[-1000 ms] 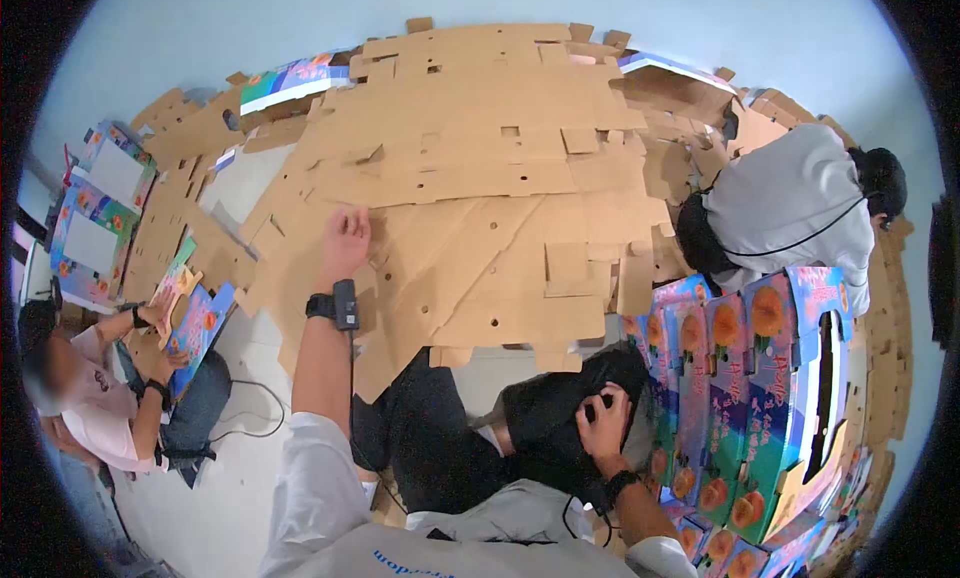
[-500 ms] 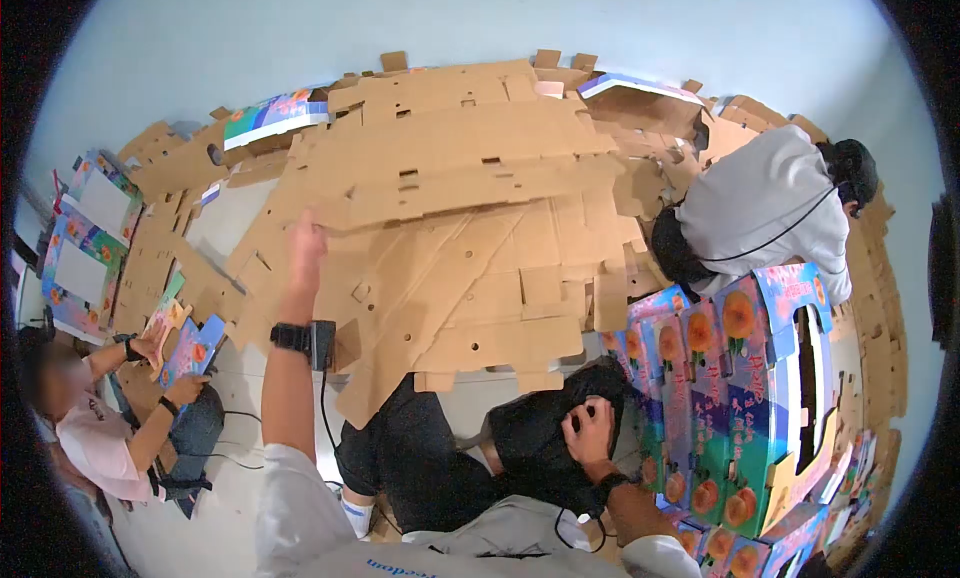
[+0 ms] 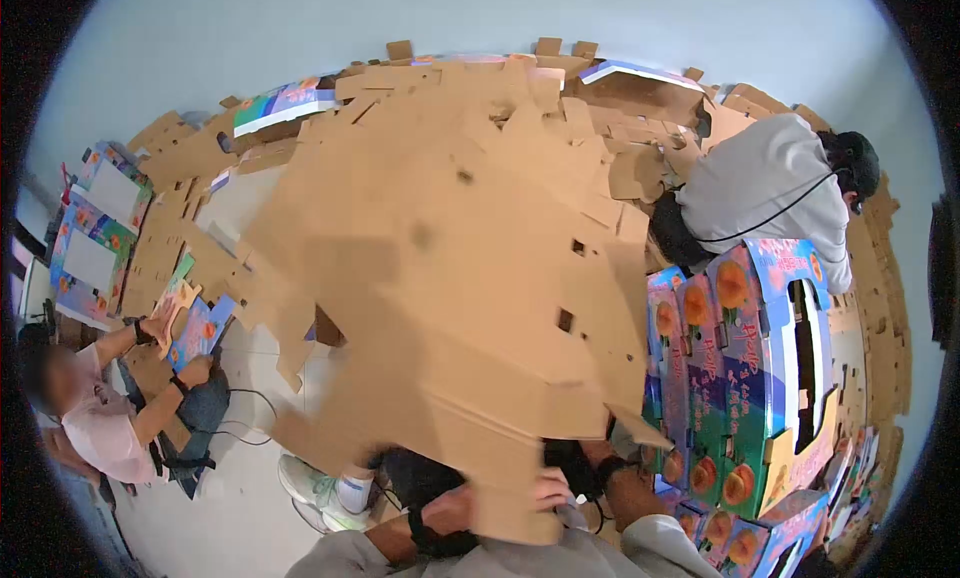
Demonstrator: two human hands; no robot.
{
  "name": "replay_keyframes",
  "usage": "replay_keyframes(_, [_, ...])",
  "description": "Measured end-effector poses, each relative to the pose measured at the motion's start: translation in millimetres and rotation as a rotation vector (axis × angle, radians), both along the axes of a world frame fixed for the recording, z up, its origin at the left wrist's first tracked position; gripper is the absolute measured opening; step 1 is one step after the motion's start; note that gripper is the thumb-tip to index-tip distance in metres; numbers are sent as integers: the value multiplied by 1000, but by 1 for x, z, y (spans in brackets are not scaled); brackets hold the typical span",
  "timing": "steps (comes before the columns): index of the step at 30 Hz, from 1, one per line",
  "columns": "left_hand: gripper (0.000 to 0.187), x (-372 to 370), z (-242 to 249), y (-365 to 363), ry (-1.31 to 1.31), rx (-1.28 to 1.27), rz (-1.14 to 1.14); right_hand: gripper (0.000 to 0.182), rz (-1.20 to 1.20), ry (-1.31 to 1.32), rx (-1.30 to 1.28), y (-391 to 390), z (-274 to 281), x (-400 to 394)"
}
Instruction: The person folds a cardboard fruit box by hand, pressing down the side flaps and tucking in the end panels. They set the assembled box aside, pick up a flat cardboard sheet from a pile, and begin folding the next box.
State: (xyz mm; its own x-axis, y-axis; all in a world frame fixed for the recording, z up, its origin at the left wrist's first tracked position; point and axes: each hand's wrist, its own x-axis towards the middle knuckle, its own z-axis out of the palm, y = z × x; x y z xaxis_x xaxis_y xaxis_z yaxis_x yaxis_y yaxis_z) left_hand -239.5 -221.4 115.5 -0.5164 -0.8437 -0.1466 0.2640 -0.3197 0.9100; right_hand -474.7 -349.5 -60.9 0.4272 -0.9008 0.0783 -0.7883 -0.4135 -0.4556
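A large brown cardboard sheet (image 3: 470,268) with cut slots is tilted up close in front of me, its lower part blurred. My left hand (image 3: 545,489) is low at the sheet's near end, mostly behind a narrow flap; fingers show pressed together at the flap's right edge. My right hand (image 3: 594,451) is just right of it, at the lower right edge of the sheet, with its fingers hidden behind the cardboard. Under the sheet, my legs are largely covered.
Printed floral boxes (image 3: 740,398) stand stacked at right. Behind them a person in grey (image 3: 765,178) bends over. At left a seated person (image 3: 110,418) holds a printed piece (image 3: 198,333). Cardboard pieces (image 3: 650,103) line the wall. Cables lie on the floor.
My left hand has come down from the far left to my lap, and the cardboard sheet has swung towards me over my legs. My right hand's fingers, visible before, are now covered.
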Motion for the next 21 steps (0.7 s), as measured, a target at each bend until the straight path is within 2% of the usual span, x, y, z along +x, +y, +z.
replay_keyframes(2, [44,15,-8,11,-236,16,-5,31,-20,-76,75,5,-2,0])
replay_keyframes(4, [41,23,3,-7,-785,-275,-484,33,-54,-176,169,5,-3,7])
replay_keyframes(7, [37,41,-15,33,-556,-466,-389,36,-125,-401,421,3,-6,11])
replay_keyframes(10, [35,70,25,27,-360,-241,-447,40,-201,-776,795,17,2,3])
replay_keyframes(11, [36,80,42,19,-366,-193,-422,41,-225,-921,903,26,9,0])
replay_keyframes(13, [35,104,54,19,-161,-56,-107,43,-265,-1174,1099,42,26,-3])
replay_keyframes(16, [31,132,45,21,77,147,396,46,-322,-1375,1168,59,45,5])
replay_keyframes(19, [34,161,32,30,-13,294,837,53,-504,-1421,1170,55,67,25])
replay_keyframes(20, [34,165,25,28,-285,234,880,57,-593,-1425,1171,54,70,27])
replay_keyframes(21, [34,169,17,25,-561,167,916,54,-447,-1319,967,53,16,15])
